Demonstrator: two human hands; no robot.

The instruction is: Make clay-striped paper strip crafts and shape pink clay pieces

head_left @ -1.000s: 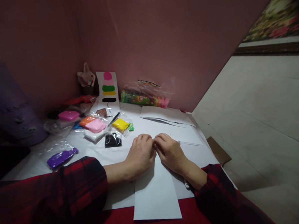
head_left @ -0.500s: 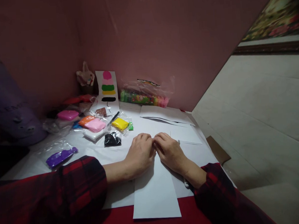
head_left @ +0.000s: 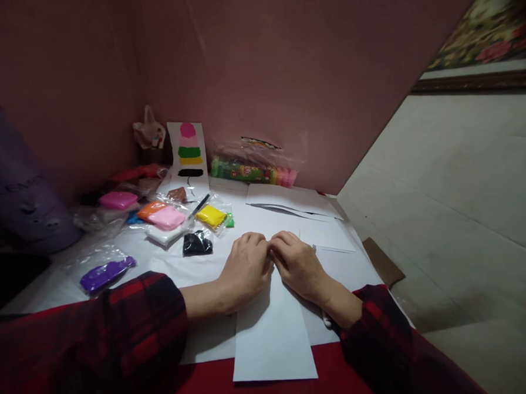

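In the head view, the person's left hand (head_left: pixel 247 271) and right hand (head_left: pixel 299 268) are close together over a long white strip of paper (head_left: pixel 273 343). The fingers of both hands are curled in, and the tips come together near the far part of the strip. I cannot tell if they pinch the paper or something small, because the knuckles hide it. The strip lies on a white table top (head_left: pixel 209 347), and its near end sticks out over a dark red surface (head_left: pixel 342 363).

Past the left hand is a black soft lump in a clear packet (head_left: pixel 197 244). Next to that is a yellow block in a clear wrapper (head_left: pixel 211 216). A purple lump in a clear bag (head_left: pixel 108 274) is near the left sleeve, which has red and black checks (head_left: pixel 150 320). Past the right hand are some loose white sheets (head_left: pixel 294 201).

Very little is different from a second ago. Everything sits a tiny bit higher in the view, but the hands are in the same spot on the strip.
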